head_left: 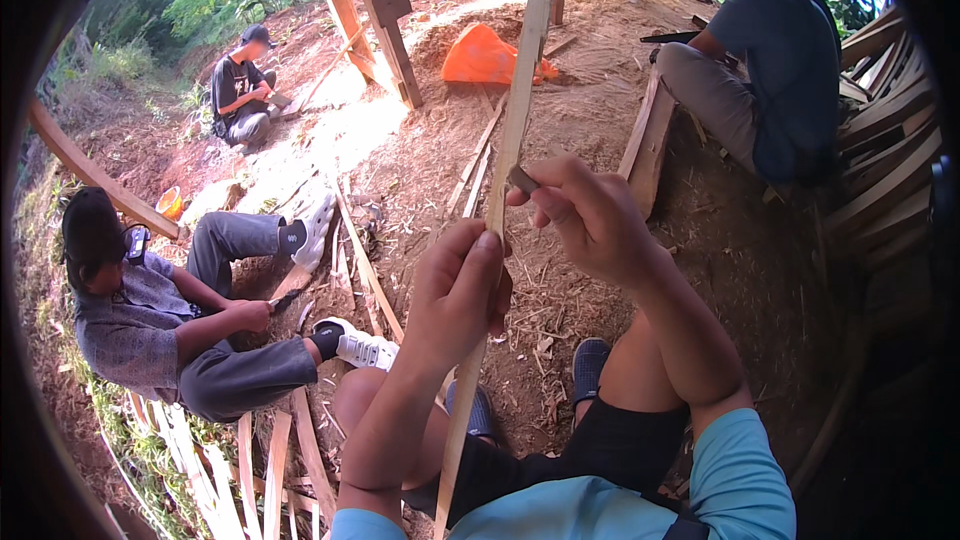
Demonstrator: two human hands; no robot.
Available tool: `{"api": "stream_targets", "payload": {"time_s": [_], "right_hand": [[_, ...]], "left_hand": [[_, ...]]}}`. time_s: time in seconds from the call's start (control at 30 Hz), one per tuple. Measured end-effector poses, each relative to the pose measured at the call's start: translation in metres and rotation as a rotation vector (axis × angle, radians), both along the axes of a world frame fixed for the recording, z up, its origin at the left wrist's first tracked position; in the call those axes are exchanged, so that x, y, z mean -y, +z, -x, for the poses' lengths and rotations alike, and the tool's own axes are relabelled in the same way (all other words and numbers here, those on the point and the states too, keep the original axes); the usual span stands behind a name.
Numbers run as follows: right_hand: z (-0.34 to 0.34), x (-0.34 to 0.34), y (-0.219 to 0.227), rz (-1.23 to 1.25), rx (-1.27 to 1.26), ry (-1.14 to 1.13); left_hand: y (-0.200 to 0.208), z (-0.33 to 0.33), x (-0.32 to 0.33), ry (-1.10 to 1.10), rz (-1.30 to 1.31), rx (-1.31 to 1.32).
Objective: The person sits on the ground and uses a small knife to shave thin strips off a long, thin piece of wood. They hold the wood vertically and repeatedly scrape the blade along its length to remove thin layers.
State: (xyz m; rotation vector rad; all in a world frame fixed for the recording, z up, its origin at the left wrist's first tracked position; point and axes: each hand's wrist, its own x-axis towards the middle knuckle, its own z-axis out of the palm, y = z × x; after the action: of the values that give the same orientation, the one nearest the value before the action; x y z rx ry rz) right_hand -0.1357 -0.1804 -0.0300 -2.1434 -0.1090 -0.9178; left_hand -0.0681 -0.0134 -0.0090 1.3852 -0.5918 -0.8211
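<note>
A long, thin strip of pale wood (pixel 521 90) stands upright before me, running from the top edge down past my lap. My left hand (pixel 458 285) is closed around it at mid-length, thumb along its face. Just above and to the right, my right hand (pixel 590 215) pinches a small grey-brown piece (pixel 521 180) between thumb and fingers. That piece sits right beside the strip's edge; whether it touches is hard to tell. Its exact kind does not show.
One person (pixel 150 310) sits close at left holding a dark tool (pixel 286 300); others sit far left and at right (pixel 790 70). Wooden slats (pixel 275 470) lie at lower left, a plank (pixel 650 145) at right. An orange sheet (pixel 490 55) lies by wooden posts (pixel 392 30).
</note>
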Motion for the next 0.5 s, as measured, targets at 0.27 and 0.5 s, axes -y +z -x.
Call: {"api": "stream_targets", "payload": {"time_s": [0.27, 0.5], "right_hand": [[0.004, 0.005, 0.005, 0.034, -0.037, 0.04], [0.001, 0.013, 0.007, -0.361, -0.181, 0.356]], "left_hand": [[-0.011, 0.011, 0.006, 0.044, 0.04, 0.153], [-0.005, 0.015, 0.007, 0.042, 0.051, 0.165]]}}
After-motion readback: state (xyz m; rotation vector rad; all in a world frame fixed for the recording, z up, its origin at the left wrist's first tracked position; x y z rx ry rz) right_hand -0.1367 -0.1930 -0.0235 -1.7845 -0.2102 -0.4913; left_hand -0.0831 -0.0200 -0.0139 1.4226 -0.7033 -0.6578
